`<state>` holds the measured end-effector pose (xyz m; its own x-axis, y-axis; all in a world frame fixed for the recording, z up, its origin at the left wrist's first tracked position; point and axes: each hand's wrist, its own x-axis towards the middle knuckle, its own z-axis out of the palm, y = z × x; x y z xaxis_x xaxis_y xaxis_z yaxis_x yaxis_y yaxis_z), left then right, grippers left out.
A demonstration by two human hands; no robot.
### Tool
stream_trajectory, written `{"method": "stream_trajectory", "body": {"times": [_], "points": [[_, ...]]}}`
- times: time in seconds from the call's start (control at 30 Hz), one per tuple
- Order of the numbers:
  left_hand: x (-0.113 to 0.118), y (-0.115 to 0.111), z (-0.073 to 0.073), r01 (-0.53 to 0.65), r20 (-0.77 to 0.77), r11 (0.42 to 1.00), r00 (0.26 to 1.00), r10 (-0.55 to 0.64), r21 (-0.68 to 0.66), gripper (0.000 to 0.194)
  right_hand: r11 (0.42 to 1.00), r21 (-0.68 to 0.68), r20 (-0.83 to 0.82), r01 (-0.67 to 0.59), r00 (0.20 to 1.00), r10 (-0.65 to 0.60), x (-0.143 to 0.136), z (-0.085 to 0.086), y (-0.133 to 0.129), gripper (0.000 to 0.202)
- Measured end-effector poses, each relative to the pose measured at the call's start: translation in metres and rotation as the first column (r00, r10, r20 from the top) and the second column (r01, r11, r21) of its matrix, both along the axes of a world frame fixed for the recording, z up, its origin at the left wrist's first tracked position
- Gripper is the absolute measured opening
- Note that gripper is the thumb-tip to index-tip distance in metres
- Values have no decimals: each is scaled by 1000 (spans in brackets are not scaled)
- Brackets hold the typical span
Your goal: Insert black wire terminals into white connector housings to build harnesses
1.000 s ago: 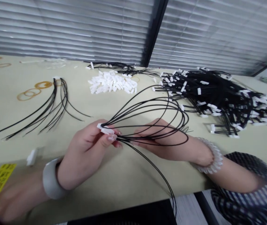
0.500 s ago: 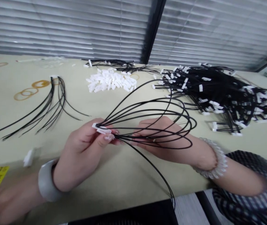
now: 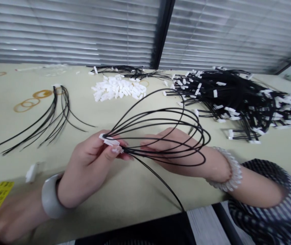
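A white connector (image 3: pixel 111 140) is pinched between the thumb and fingers of my left hand (image 3: pixel 91 166). Several black wires (image 3: pixel 158 110) leave it, loop out to the right and curve back towards its lower end. Below the loops, loose wire (image 3: pixel 160 178) trails down to the table's front edge. Behind the looped wires is my right hand (image 3: pixel 176 149), its fingers pointing left towards the connector. The loops and the hand itself partly cover its fingertips, so whether they grip a wire cannot be made out.
White connectors (image 3: pixel 118 87) lie heaped at the back centre. A large pile of black wires (image 3: pixel 232 92) with white ends fills the right. Another wired connector (image 3: pixel 57 85) lies left, beside yellow rubber bands (image 3: pixel 42 94). A white piece (image 3: pixel 31 173) lies near my left forearm. Blinds (image 3: pixel 66 30) stand behind.
My right hand has shifted slightly left and its fingers sit a little differently behind the loops. The trailing wire has swung slightly left. My left hand still pinches the connector. The whole view has shifted slightly.
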<state>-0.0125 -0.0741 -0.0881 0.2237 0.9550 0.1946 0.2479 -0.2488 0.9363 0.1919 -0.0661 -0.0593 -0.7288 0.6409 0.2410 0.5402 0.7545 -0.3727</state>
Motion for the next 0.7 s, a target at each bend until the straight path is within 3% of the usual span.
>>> {"method": "stream_trajectory", "body": {"times": [0.17, 0.27, 0.37, 0.47, 0.7], "points": [[-1, 0, -3, 20, 51, 1000, 998, -21, 7, 8, 971, 234, -76, -40, 995, 60, 0, 4, -2, 16], [-3, 1, -6, 52, 59, 999, 997, -53, 15, 9, 959, 265, -107, -98, 986, 130, 1, 1, 2, 25], [-3, 1, -7, 28, 53, 999, 998, -29, 21, 8, 953, 283, -111, -107, 983, 144, 0, -3, 5, 19], [-1, 2, -8, 27, 71, 999, 997, -29, 26, 8, 942, 319, -99, -105, 985, 144, 0, -5, 7, 14], [2, 3, -7, 45, 121, 998, 992, -39, -45, 8, 941, 322, 30, -103, 995, 99, -3, -5, 10, 23]]}}
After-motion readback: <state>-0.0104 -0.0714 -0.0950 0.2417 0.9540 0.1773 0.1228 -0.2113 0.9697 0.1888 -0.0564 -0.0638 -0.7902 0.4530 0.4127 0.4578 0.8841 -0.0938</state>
